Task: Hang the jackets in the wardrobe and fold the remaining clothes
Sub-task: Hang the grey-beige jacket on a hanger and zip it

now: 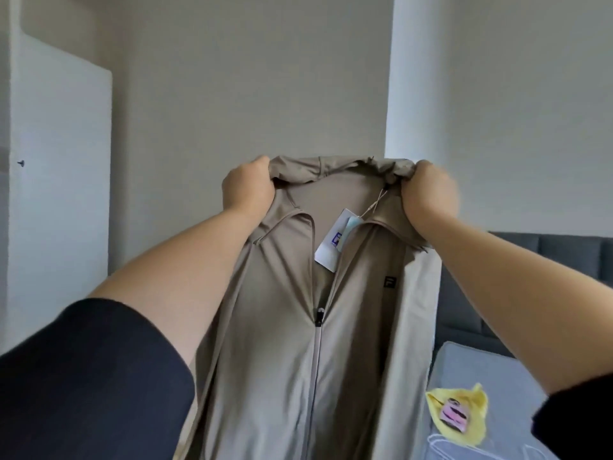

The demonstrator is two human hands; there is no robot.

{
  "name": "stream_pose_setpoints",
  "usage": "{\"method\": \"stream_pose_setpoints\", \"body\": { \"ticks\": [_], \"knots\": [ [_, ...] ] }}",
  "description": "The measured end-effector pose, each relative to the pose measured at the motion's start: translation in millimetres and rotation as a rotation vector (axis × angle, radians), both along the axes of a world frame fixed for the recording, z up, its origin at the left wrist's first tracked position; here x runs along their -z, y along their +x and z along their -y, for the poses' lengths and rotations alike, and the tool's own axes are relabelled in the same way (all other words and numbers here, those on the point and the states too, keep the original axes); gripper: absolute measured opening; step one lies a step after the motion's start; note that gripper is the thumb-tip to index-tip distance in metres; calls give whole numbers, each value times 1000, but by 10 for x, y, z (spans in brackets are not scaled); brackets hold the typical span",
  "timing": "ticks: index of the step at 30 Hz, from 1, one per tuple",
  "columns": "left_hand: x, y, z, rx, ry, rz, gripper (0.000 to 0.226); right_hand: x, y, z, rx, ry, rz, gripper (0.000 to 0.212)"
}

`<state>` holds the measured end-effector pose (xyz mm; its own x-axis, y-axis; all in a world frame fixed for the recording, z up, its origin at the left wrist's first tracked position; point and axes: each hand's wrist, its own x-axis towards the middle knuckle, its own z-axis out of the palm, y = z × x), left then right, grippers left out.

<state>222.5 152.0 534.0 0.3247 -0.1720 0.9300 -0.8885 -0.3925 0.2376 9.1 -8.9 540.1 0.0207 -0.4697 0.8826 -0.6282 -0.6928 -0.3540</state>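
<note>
**Beige jacket held up by the shoulders, no hanger in sight**

At the far left stands a white panel with a small dark knob. It may be a wardrobe door, but I cannot tell.

The left hand is raised in front of the wall, its fingers curled tight round a bunch of cloth at one shoulder of the jacket. The jacket hangs in the air between both arms, front towards the camera, with its hood or collar gathered in folds along the top edge. It looks thin, light and soft. It drapes in long, loose creases and has no stiffness of its own, so it will sag wherever it is not held. The fabric has a slight sheen and may slide on a smooth hanger.

The zip pull sits part-way up, leaving the neck open. Paper tags dangle on a string inside the collar, and a small dark logo marks the chest.

The right hand grips the other shoulder the same way, closed on bunched fabric.

The shoulder seams are the sound places to hold. For hanging, one hand would likely have to pinch the collar alone while the other feeds a hanger in.

Lower right is a bed with a grey headboard, and a yellow cloth lies on it, well apart from the jacket.
</note>
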Motion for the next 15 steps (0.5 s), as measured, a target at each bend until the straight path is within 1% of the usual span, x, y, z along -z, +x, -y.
{"method": "stream_pose_setpoints", "body": {
  "ticks": [3,9,12,15],
  "knots": [
    [-362,-462,-14,27,-39,100,15,-333,-608,-167,101,-92,47,20],
    [-851,-1364,16,128,-108,194,19,-810,-1664,-422,301,-250,71,19],
    [-839,-1676,114,178,-104,210,18,-820,-2044,-450,368,-271,40,18],
    [-621,-1908,310,228,-59,200,16,-652,-2326,-353,417,-265,-16,15]
  ]
}}
